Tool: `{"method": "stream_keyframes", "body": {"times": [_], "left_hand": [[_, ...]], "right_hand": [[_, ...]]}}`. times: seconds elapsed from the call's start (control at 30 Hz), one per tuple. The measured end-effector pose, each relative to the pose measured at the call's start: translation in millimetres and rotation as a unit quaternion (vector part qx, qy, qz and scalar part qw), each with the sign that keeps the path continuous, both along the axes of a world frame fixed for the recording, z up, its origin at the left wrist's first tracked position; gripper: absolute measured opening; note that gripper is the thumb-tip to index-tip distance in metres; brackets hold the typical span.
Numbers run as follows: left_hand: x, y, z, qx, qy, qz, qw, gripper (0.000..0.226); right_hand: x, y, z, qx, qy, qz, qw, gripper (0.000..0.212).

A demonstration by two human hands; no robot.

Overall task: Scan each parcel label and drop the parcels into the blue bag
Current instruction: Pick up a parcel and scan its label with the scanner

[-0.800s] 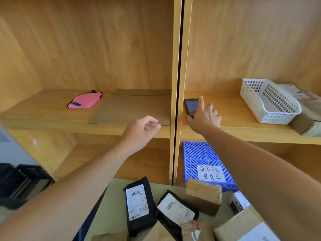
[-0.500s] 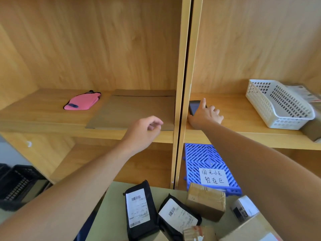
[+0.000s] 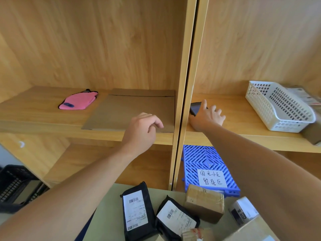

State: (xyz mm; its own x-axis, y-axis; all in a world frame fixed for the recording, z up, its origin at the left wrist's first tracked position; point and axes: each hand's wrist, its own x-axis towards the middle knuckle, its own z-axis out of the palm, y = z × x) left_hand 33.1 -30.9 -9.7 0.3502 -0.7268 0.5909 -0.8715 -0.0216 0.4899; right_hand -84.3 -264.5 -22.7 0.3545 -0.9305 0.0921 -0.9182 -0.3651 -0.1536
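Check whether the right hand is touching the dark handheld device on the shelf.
Touching. The head view shows the right hand laid over the dark handheld device, its fingers across the near end, no gap visible.

Two black label-up parcels lie at the bench's near edge; a taped cardboard box sits by its far edge, with a dark scanner on the shelf.

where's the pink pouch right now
In the head view the pink pouch lies on the left compartment's shelf, just left of the flat cardboard sheet.
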Motion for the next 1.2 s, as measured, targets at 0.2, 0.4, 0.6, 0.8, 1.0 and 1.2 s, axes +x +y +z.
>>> {"method": "stream_keyframes", "body": {"times": [0.2,0.4,0.6,0.8,1.0,1.2], "left_hand": [[-9,1,1,-0.034,-0.031,-0.034,0.998,0.045],[-3,11,-1,-0.038,-0.044,-0.030,0.998,0.040],[-16,14,-19,0.008,0.000,-0.012,1.000,0.035],[-65,4,-54,0.060,0.021,-0.074,0.995,0.028],[-124,-5,-97,0.132,0.078,-0.166,0.974,0.030],[-200,-18,-153,0.252,0.102,-0.239,0.932,0.023]], "right_hand": [[-4,2,2,-0.002,-0.018,0.002,1.000,0.092],[-14,5,4,-0.004,-0.062,0.009,0.998,0.095],[-64,21,7,-0.011,-0.124,0.019,0.992,0.103],[-135,58,-6,-0.053,-0.145,0.018,0.988,0.104],[-213,102,-36,-0.056,-0.125,-0.026,0.990,0.104],[-306,136,-86,-0.019,-0.075,-0.091,0.993,0.107]]}}
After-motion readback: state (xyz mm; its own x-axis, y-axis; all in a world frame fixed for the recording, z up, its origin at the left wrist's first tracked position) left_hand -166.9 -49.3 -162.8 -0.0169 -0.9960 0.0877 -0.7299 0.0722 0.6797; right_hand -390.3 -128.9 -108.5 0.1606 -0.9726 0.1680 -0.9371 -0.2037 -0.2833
